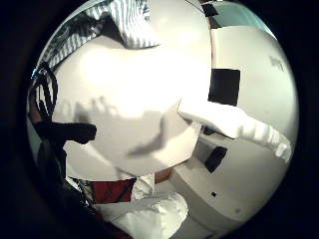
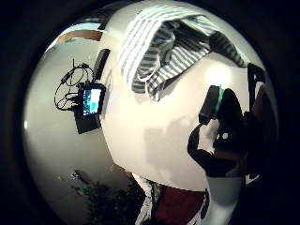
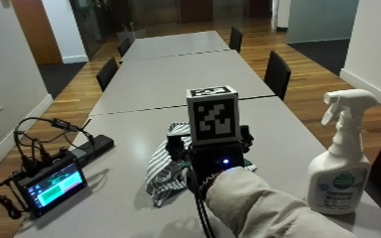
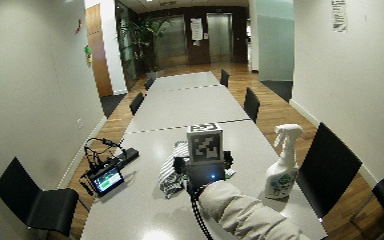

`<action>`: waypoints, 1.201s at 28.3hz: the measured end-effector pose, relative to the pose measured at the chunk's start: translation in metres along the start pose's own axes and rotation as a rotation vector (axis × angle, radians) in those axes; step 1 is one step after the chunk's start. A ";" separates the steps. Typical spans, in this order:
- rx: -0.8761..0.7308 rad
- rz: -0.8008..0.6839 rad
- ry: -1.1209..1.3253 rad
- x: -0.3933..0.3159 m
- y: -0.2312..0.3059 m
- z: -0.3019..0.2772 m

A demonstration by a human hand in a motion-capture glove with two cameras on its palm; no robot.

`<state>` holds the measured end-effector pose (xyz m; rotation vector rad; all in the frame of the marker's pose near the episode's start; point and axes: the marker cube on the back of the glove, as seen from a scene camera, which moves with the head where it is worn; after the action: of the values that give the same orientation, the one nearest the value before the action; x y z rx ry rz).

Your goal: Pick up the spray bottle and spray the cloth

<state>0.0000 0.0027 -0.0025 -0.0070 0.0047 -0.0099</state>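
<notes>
A white spray bottle (image 3: pixel 339 183) with a green label stands upright at the right edge of the grey table (image 3: pixel 177 79), and it also shows in the wide outside view (image 4: pixel 282 175). A grey-and-white striped cloth (image 3: pixel 164 166) lies crumpled near the middle. My gloved right hand (image 3: pixel 210 161) hovers over the table just right of the cloth, well left of the bottle. It holds nothing. The palm views look down on bare tabletop with the cloth (image 2: pixel 159 51) beyond the fingers (image 2: pixel 225 136), which hang relaxed. The bottle (image 1: pixel 234 124) shows off to the side.
A small screen device (image 3: pixel 48 186) with tangled cables sits at the table's left edge, and a black power strip (image 3: pixel 91 146) lies behind it. Black chairs (image 3: pixel 278 72) line the table's right side. The table stretches far back.
</notes>
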 end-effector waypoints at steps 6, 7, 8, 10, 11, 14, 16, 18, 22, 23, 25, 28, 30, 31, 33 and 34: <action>0.029 -0.017 0.003 -0.004 0.003 -0.007; 0.031 -0.017 0.005 -0.005 0.003 -0.008; 0.033 -0.018 0.007 -0.005 0.003 -0.008; 0.036 -0.019 0.009 -0.005 0.003 -0.008; 0.037 -0.018 0.009 -0.005 0.002 -0.008; 0.040 -0.012 0.012 -0.004 0.001 -0.008; 0.037 -0.008 0.014 -0.003 0.001 -0.007; 0.030 -0.008 0.013 -0.003 0.001 -0.006; 0.007 -0.069 -0.013 -0.011 0.011 -0.003; 0.002 -0.109 -0.029 -0.014 0.019 -0.002; 0.011 -0.214 -0.081 -0.015 0.041 0.001; 0.088 -0.352 -0.207 -0.003 0.072 0.003; 0.169 -0.441 -0.402 0.023 0.087 0.006; 0.211 -0.480 -0.551 0.042 0.096 0.008; 0.288 -0.486 -0.847 0.077 0.115 0.010; 0.331 -0.450 -0.956 0.090 0.123 0.008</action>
<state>0.0916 0.1248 0.0039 0.3184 -0.9552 -0.4563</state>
